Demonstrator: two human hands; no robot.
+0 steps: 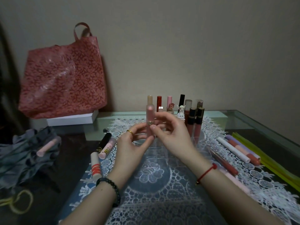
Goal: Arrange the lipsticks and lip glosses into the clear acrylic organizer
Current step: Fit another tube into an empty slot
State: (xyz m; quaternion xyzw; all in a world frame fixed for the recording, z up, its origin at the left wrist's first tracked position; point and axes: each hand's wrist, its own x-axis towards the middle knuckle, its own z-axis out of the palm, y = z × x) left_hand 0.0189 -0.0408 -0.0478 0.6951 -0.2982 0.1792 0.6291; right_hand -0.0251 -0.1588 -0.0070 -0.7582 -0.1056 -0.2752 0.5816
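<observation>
Head view: the pink lip gloss is held upright in the air, cap up and long axis near vertical, over the middle of the counter. Both hands are closed on it. The left hand pinches the lower part of the tube between thumb and fingertips, and the right hand nips it at the metal band about halfway up.

The clear acrylic organizer sits right below and just behind the tube, on the lace mat, toward the far edge of the counter. Its back compartments already hold standing lipsticks, and dark-capped glosses fill cells on its right side. The near cells look empty, though the clear walls make them hard to count.

The tube is already aligned with the open cells, so what remains is probably a straight lowering with little tilt needed. Both hands are equally close; the right grips higher and could guide the tube down alone while the left lets go.

Loose tubes remain toward the left edge, among them a black tube and a red-banded tube. A white tube lies with others toward the right edge.
</observation>
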